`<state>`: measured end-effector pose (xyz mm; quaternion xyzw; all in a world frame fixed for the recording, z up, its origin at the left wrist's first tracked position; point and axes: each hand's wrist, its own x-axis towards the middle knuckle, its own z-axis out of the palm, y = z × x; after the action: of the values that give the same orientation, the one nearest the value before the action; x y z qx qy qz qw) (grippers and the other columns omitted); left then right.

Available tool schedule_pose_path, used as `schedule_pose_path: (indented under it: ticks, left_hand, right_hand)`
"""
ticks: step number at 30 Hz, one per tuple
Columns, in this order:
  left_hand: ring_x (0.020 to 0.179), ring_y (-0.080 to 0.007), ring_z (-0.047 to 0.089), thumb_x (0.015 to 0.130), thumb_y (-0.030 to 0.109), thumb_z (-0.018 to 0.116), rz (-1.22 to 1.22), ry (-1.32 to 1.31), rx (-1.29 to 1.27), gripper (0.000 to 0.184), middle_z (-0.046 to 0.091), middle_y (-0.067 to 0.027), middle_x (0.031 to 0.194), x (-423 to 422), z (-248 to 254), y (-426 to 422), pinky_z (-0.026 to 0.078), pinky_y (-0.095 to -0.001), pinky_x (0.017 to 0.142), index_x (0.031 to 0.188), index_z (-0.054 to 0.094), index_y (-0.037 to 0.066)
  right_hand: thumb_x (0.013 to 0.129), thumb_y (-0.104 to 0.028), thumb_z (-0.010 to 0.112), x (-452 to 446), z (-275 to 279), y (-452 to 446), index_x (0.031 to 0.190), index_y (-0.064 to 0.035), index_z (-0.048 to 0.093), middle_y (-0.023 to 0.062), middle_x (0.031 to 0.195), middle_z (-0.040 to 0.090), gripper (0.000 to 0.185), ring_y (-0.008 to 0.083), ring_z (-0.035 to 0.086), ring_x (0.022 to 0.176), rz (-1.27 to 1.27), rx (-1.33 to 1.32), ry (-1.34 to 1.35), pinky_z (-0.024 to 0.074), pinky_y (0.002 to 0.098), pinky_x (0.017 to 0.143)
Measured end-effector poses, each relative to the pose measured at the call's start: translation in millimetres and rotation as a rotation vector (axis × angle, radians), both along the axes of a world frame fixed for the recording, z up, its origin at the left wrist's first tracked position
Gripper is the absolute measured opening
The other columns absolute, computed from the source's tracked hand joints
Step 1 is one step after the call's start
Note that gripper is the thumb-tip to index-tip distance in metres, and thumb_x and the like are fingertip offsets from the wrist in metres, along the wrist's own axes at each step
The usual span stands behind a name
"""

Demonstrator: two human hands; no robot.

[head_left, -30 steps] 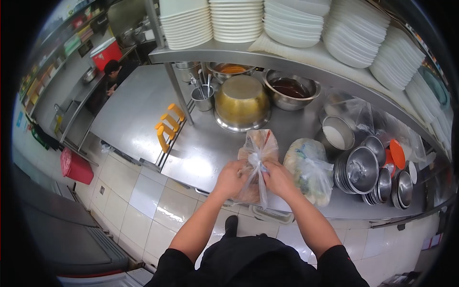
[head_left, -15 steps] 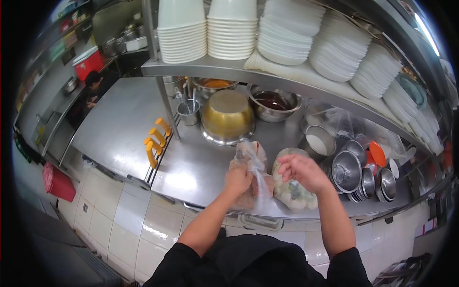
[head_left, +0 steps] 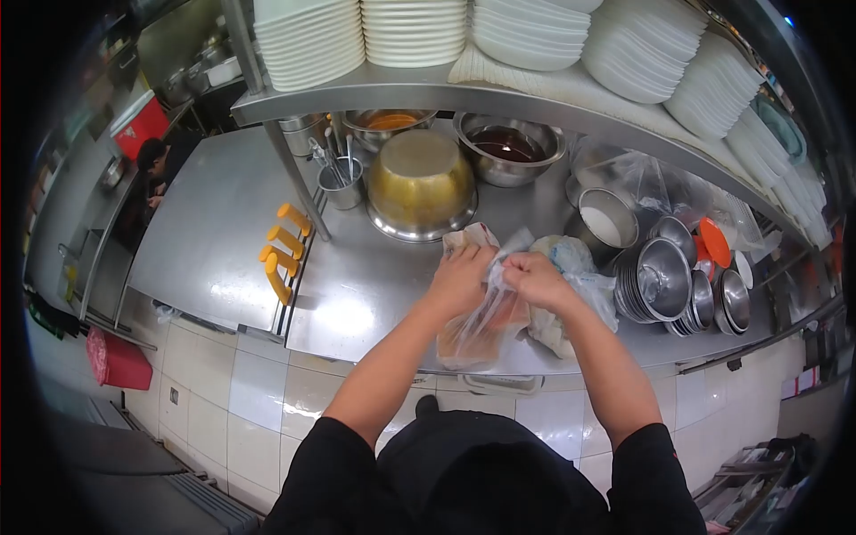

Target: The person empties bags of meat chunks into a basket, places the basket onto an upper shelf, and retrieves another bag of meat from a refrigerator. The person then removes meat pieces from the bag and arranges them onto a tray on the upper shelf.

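Observation:
On the steel counter's front part lies a clear plastic bag with a pinkish-brown block-like package inside. My left hand is closed over the bag's upper left part, gripping the gathered plastic. My right hand is closed too, pinching the bag's twisted neck close to the left hand. Beside it on the right sits a second plastic bag with pale and greenish contents, partly hidden by my right hand and forearm. What exactly either bag contains I cannot make out.
Behind the bags stands an upturned metal bowl. A bowl of dark liquid, a pot of white stuff and stacked metal bowls sit around it. Overhead runs a shelf with white dishes. A person is at the far left.
My right hand has moved left from above the pale bag and closed on the first bag's neck. My left hand has shifted up and right, still on the bag. The view has tilted.

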<state>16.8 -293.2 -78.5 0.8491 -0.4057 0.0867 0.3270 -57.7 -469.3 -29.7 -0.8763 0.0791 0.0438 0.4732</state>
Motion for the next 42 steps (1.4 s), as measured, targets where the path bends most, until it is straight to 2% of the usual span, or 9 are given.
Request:
schedule_pose_path:
  ticks: [11, 14, 17, 21, 24, 29, 32, 38, 42]
  left_hand:
    - [0.087, -0.0369, 0.066, 0.078, 0.016, 0.064, 0.174, 0.459, -0.085, 0.02, 0.069, -0.0146, 0.093, 8.8, 31.0, 55.9, 0.05, -0.046, 0.077, 0.098, 0.063, 0.011]
    - [0.086, -0.0367, 0.065, 0.079, 0.017, 0.063, 0.046, 0.002, -0.015, 0.021, 0.068, -0.0166, 0.089, 5.5, 32.9, 41.5, 0.05, -0.046, 0.076, 0.099, 0.063, 0.01]
    - [0.08, -0.0343, 0.065, 0.081, 0.011, 0.061, -0.109, -0.327, -0.09, 0.024, 0.068, -0.0145, 0.088, -1.2, 38.2, 22.9, 0.052, -0.0406, 0.073, 0.104, 0.065, 0.006]
    - [0.082, -0.0234, 0.065, 0.081, 0.016, 0.065, -0.151, 0.504, -0.186, 0.019, 0.068, -0.0086, 0.09, 10.1, 30.5, 24.0, 0.051, -0.0354, 0.077, 0.098, 0.066, 0.008]
    - [0.083, -0.0203, 0.065, 0.078, 0.024, 0.07, -0.215, 0.507, -0.087, 0.026, 0.068, -0.0088, 0.09, 32.4, 37.0, 37.9, 0.051, -0.0349, 0.076, 0.097, 0.065, 0.006]
    - [0.084, -0.0233, 0.066, 0.074, 0.044, 0.08, -0.317, 0.304, 0.16, 0.05, 0.069, -0.0098, 0.09, 39.5, 71.2, 42.8, 0.051, -0.0355, 0.075, 0.105, 0.068, 0.007]
    - [0.082, -0.0231, 0.065, 0.077, 0.041, 0.079, -0.252, 0.488, 0.266, 0.045, 0.068, -0.0103, 0.089, 70.0, 80.5, 70.9, 0.051, -0.0352, 0.074, 0.104, 0.069, 0.006]
    - [0.089, -0.0318, 0.064, 0.084, 0.026, 0.07, -0.308, 0.361, 0.054, 0.029, 0.066, -0.0156, 0.097, 75.0, 65.7, 104.5, 0.051, -0.0386, 0.081, 0.104, 0.067, 0.006]
    - [0.09, -0.037, 0.063, 0.082, 0.02, 0.062, -0.645, 0.127, -0.081, 0.024, 0.065, -0.015, 0.094, 16.6, 90.2, 53.0, 0.05, -0.0439, 0.082, 0.1, 0.061, 0.004]
  right_hand:
    - [0.074, -0.037, 0.078, -16.8, 17.5, -5.4, 0.098, -0.0002, 0.066, 0.0167, 0.097, 0.069, 0.045, 0.0345, 0.066, 0.087, -0.092, -0.418, -0.234, 0.0525, 0.0423, 0.076]
    - [0.074, -0.034, 0.076, -29.3, 6.0, 30.4, 0.101, -0.0014, 0.066, 0.0191, 0.107, 0.067, 0.043, 0.0378, 0.065, 0.095, -0.197, -0.495, -0.591, 0.0524, 0.0429, 0.081]
    - [0.074, -0.034, 0.075, -58.7, -0.4, 71.6, 0.101, -0.002, 0.065, 0.0225, 0.113, 0.063, 0.042, 0.0409, 0.058, 0.109, -0.071, -0.525, -0.042, 0.0481, 0.0456, 0.091]
    - [0.076, -0.031, 0.073, -64.7, -68.9, 75.3, 0.111, 0.001, 0.064, 0.0253, 0.128, 0.052, 0.048, 0.0428, 0.044, 0.123, -0.218, -0.494, -0.339, 0.0372, 0.0519, 0.102]
    - [0.079, -0.026, 0.071, -24.7, -65.2, 80.0, 0.111, 0.0011, 0.063, 0.023, 0.133, 0.05, 0.043, 0.0423, 0.043, 0.123, -0.224, -0.286, -0.405, 0.0388, 0.0485, 0.1]
    - [0.08, -0.012, 0.071, 7.9, -39.4, 65.1, 0.073, -0.0031, 0.054, 0.0021, 0.065, 0.058, 0.02, 0.0096, 0.048, 0.062, -0.485, 0.286, -0.336, 0.0425, 0.0281, 0.056]
    - [0.08, -0.015, 0.075, 12.1, -34.4, 27.8, 0.072, -0.0053, 0.055, 0.0013, 0.071, 0.06, 0.023, 0.0075, 0.05, 0.066, -0.572, 0.403, -0.347, 0.0414, 0.0257, 0.057]
    - [0.079, -0.02, 0.079, -4.1, 27.8, 12.2, 0.083, -0.0044, 0.063, 0.006, 0.082, 0.067, 0.022, 0.0129, 0.062, 0.074, -0.157, 0.456, -0.194, 0.048, 0.0258, 0.067]
    - [0.077, -0.046, 0.077, -13.1, 99.7, 57.7, 0.099, -0.0031, 0.069, 0.0168, 0.091, 0.07, 0.048, 0.0275, 0.068, 0.087, 0.533, -0.376, -0.01, 0.052, 0.0349, 0.077]
